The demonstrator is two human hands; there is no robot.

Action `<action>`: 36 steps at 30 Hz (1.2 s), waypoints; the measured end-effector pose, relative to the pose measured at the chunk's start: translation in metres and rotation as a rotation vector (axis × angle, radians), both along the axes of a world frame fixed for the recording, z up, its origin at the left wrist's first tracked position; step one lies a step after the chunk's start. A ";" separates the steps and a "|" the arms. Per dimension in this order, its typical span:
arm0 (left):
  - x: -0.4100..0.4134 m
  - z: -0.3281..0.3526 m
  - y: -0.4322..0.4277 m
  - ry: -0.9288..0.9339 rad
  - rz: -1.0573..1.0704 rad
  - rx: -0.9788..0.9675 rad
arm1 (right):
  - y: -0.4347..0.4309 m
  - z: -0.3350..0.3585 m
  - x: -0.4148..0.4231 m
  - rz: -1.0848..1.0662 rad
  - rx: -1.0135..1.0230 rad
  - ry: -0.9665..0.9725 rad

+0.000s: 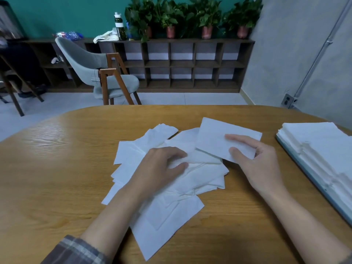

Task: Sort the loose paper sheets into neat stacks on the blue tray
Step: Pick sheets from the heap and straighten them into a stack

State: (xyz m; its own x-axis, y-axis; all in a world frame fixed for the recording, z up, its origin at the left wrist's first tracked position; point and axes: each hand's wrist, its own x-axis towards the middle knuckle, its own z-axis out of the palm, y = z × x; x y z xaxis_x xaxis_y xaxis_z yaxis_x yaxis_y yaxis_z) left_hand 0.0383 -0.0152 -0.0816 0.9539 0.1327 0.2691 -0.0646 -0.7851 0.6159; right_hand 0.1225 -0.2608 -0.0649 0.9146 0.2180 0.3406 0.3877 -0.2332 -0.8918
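Since these sheets look thin, soft and creased like tissue, they'll weigh next to nothing, flop when lifted by one corner and tear if tugged. My call: take each at an edge or corner w/ a light pinch and support the span w/ the other hand.

The right hand (255,161) pinches the held sheet (215,138) at its near-right corner, thumb on top, fingers spread along the right short edge. That sheet is a rectangle. Its long axis runs roughly left-right, approx parallel to the table's far edge, w/ one short edge facing the blue tray (312,178). It overlaps the far-right part of the pile of loose sheets (171,197); can't tell if it's fully clear of it.

The left hand (162,164) sits on the pile at mid-table (57,159), fingers curled, thumb and index pinching a raised fold of the top sheet (200,161). Pile sheets point every which way, several crumpled.

The tray lies along the table's right edge, well apart from the pile. It carries neat stacks (323,149) whose long sides follow the tray's rim, so the held sheet prob. needs a turn to match them.
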 end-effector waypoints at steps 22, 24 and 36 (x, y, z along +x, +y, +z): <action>-0.019 0.038 -0.009 -0.085 -0.214 -0.538 | 0.001 0.008 -0.013 0.452 0.087 0.153; -0.018 0.038 -0.011 -0.100 -0.174 -0.528 | 0.005 0.008 -0.017 0.436 0.100 0.188; -0.013 0.035 -0.020 -0.129 0.060 -0.537 | 0.016 0.004 -0.026 0.355 0.220 0.316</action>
